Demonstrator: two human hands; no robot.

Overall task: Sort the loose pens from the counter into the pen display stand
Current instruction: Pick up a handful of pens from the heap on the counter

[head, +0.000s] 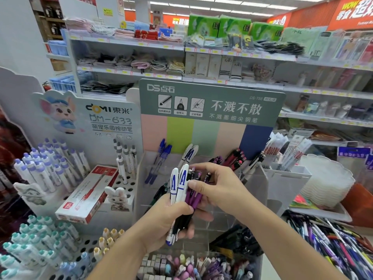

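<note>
Head view. The left hand (161, 219) grasps a bundle of pens (182, 197) upright in its fist, in front of the clear acrylic pen display stand (260, 184). The bundle holds two white pens marked with a blue "A", plus purple and black pens. The right hand (218, 186) reaches across from the right, fingers curled over the bundle's upper ends, thumb pinching against the white pens. In the stand's compartments: blue pens (159, 160) at left, two white "A" pens (188, 153) beside them, red-and-black pens (236, 158) farther right. Loose pens (331, 245) lie heaped on the bench at lower right. A red-and-white pen box (88, 195) rests on the white stand to the left.
</note>
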